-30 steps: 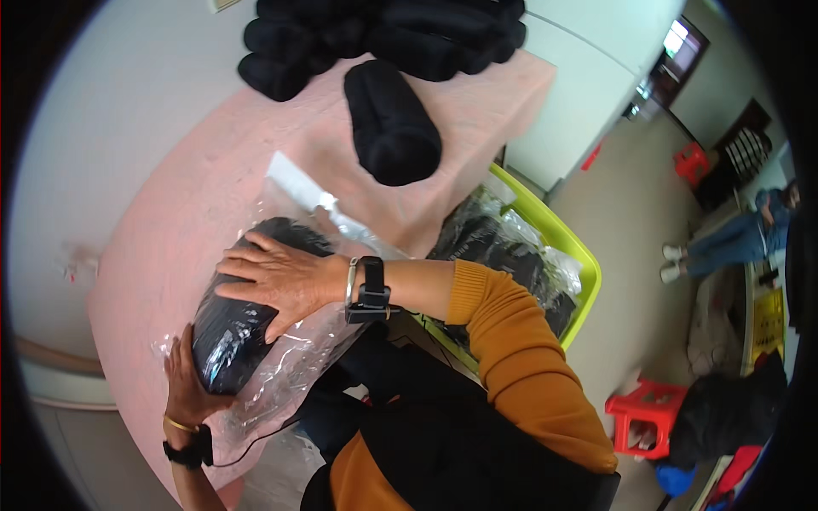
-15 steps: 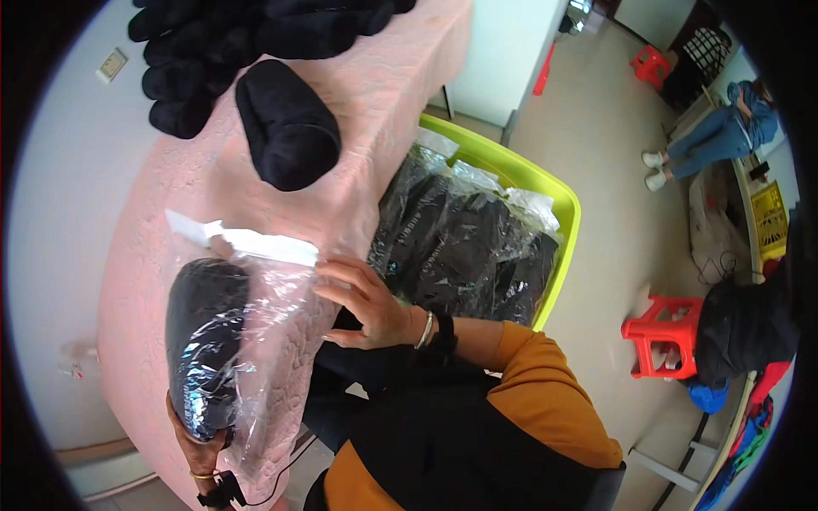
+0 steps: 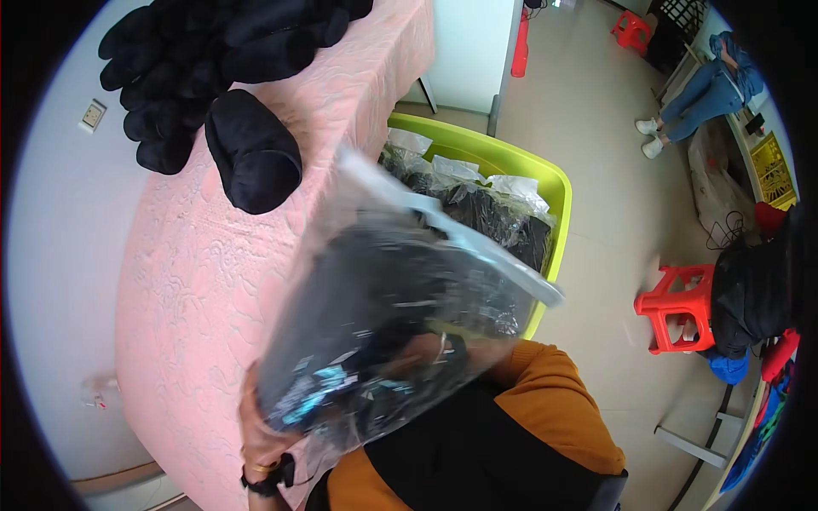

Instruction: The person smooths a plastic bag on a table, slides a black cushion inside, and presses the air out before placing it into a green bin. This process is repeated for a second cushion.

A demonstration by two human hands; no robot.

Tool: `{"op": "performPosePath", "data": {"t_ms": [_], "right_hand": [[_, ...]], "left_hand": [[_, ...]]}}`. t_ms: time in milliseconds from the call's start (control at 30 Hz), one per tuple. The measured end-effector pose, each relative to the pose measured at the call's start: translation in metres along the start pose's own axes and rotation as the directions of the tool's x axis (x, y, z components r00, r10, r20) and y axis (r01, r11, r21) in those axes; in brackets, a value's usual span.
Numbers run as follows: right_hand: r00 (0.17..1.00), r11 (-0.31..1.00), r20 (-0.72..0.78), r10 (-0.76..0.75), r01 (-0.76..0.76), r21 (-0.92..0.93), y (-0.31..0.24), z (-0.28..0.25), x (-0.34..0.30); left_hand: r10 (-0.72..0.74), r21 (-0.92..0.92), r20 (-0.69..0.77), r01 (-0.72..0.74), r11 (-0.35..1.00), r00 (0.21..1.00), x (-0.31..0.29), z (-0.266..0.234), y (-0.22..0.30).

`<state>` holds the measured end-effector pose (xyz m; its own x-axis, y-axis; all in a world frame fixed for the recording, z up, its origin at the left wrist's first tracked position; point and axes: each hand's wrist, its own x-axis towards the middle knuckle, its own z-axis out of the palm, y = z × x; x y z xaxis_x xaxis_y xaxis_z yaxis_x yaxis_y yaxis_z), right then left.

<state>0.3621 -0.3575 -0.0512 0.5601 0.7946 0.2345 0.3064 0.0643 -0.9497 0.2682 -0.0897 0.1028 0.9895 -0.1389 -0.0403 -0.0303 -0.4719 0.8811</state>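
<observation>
A clear plastic bag (image 3: 490, 311) with a white top strip, blurred by motion, is held up over the table's right edge and part of the bin. Inside it lies a dark, padded-looking bundle (image 3: 341, 298) of black fabric. My left hand (image 3: 262, 426) is closed around the bag's lower left end. Through the film my right hand (image 3: 417, 353) shows only dimly behind the bag; its fingers are hidden. A single folded black fabric bundle (image 3: 254, 153) rests on the pink-covered table (image 3: 200, 315), in front of a heap of similar black bundles (image 3: 183, 72).
A lime-green bin (image 3: 558, 200) holding several bagged black bundles (image 3: 477, 204) stands right of the table. On the floor farther right is a red stool (image 3: 677, 307) beside dark cloth. A person in blue (image 3: 716, 94) is at the far right. A white wall borders the left.
The bagged bundle has been lifted off the table and swung right toward the bin, held by my left hand. My right hand has passed behind the bag. The view has shifted slightly.
</observation>
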Motion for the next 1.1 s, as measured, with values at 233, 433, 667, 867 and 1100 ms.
{"op": "performPosePath", "data": {"t_ms": [233, 433, 667, 867, 1100], "right_hand": [[0.935, 0.951, -0.326, 0.138, -0.217, -0.221, 0.074, -0.025, -0.022], [0.85, 0.874, -0.488, 0.198, -0.378, -0.306, 0.111, -0.03, -0.048], [0.837, 0.904, -0.446, 0.317, -0.409, -0.125, 0.074, -0.052, -0.044], [0.556, 0.85, -0.788, -0.265, -0.252, -0.463, 0.034, -0.13, -0.007], [0.614, 0.586, -0.788, -0.035, -0.627, -0.514, 0.137, -0.175, 0.081]], "left_hand": [[0.085, 0.232, 0.353, -0.175, 0.957, 0.932, 0.097, 0.087, -0.02], [0.013, 0.115, 0.264, -0.045, 0.992, 0.965, 0.14, 0.107, -0.047], [0.072, 0.308, -0.085, -0.042, 0.951, 0.994, 0.203, 0.146, -0.127], [0.148, 0.234, -0.14, -0.113, 0.966, 0.979, 0.235, 0.162, -0.142], [0.096, 0.48, -0.155, -0.01, 0.877, 0.983, 0.257, 0.172, -0.172]]}}
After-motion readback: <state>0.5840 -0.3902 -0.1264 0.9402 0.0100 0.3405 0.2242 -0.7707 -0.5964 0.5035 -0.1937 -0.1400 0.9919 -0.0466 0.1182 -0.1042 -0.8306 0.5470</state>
